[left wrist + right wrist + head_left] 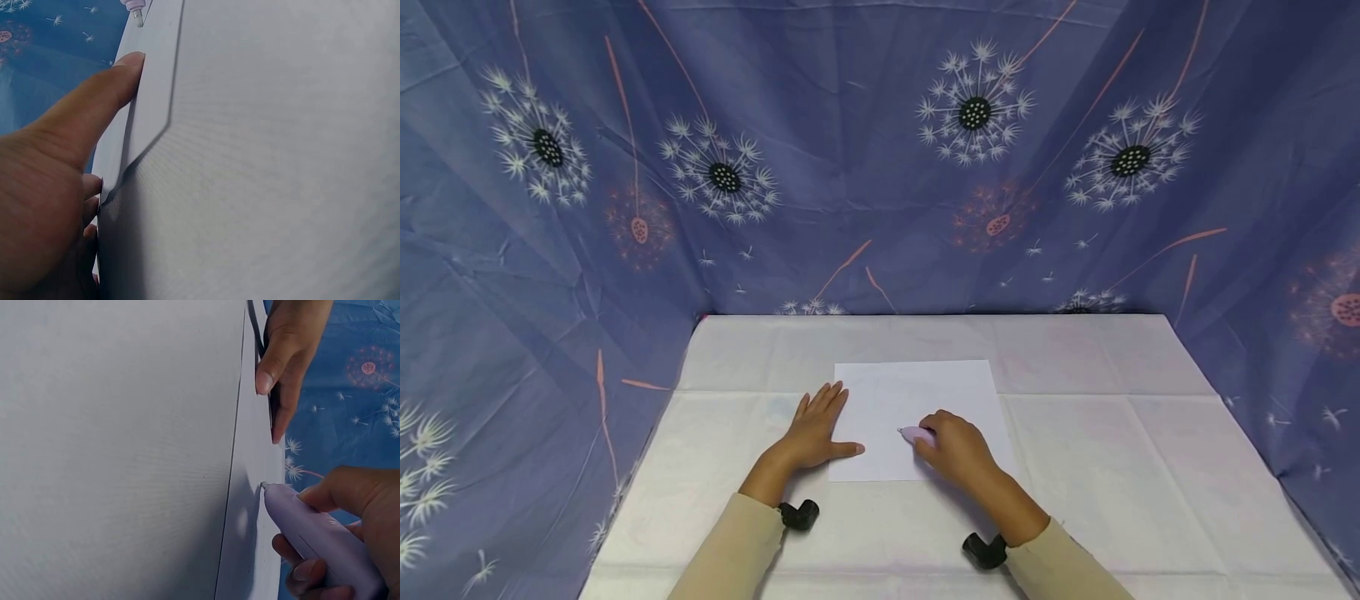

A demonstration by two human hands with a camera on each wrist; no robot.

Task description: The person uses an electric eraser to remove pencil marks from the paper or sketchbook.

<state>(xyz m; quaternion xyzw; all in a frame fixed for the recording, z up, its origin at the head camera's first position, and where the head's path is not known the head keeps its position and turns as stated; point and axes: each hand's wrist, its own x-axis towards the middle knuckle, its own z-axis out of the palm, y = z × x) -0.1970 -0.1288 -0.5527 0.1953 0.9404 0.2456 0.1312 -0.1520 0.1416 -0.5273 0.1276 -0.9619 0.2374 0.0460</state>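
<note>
A white sheet of paper [917,387] lies flat on the cloth-covered table. My left hand [815,435] rests palm down at the sheet's left edge, fingers spread and straight, thumb [128,72] over the paper. In my right hand [961,450] is a thick lavender pen [319,534] with a thin metal nozzle, gripped between curled fingers and thumb. The nozzle points left, close over the middle of the sheet. Only the pen's tip end [135,7] shows at the top of the left wrist view; its rear is hidden by my right palm.
White cloth [1090,467] with fold creases covers the table. Behind and at both sides hangs a blue curtain [842,167] printed with dandelions. A black wrist-worn device [800,515] is on the left wrist, and another black device [983,551] on the right.
</note>
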